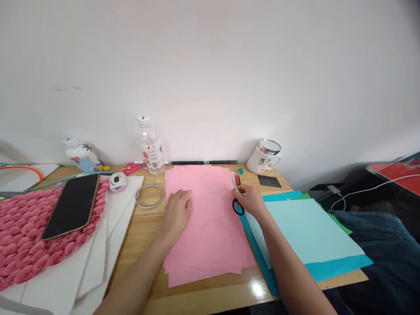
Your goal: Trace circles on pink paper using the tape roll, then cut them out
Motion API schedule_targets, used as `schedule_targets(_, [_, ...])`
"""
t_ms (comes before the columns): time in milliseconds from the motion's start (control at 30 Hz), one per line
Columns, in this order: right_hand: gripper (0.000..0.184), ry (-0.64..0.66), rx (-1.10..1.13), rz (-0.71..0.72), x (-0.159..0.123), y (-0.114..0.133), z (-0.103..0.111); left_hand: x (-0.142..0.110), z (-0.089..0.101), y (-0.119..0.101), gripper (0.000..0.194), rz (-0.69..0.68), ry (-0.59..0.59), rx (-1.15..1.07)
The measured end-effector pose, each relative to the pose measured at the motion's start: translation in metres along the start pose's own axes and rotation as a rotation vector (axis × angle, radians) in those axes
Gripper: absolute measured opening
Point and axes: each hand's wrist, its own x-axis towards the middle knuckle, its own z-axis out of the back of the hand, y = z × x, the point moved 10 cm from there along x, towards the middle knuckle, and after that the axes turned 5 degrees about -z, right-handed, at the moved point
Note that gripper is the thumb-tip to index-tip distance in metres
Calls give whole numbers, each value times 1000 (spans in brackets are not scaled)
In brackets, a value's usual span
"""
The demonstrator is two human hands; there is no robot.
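Observation:
A stack of pink paper sheets (210,258) lies in front of me, with faint round outlines drawn on the top sheet. My left hand (177,212) rests on its left side, fingers laid on the paper and holding nothing. At the right edge of the stack, my right hand (250,199) pinches a pair of scissors (238,207). Their blade points away from me, and a black finger loop shows below my fingers. Part of the scissors is hidden by the hand.
A tape roll (149,205) and a water bottle (151,153) stand left of the stack. Pens (187,162) lie along the wall. A mug (263,157) is at the back right, blue sheets (311,232) below it. A phone (72,205) lies on pink petal-like pieces (29,227).

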Motion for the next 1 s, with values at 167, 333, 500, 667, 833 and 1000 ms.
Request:
schedule_targets(167, [15,-69,-246,-5,2,-1,-2,1,24,3,36,75,-39,208])
schedule_targets(333, [14,-81,-260,0,3,-1,-1,-13,129,52,34,458,-365,567])
schedule_targets(500, [17,-26,-213,-33,2,-2,-1,-44,192,124,55,826,-398,577])
schedule_targets(667, [27,-14,-192,-10,3,-1,-1,-60,198,157,64,1029,-316,481])
schedule_targets(833, [17,37,-135,-28,5,-5,-5,-56,199,164,72,1040,-312,484])
schedule_targets(1000, [10,38,-167,-47,6,-8,-7,-52,200,166,73,1031,-311,479])
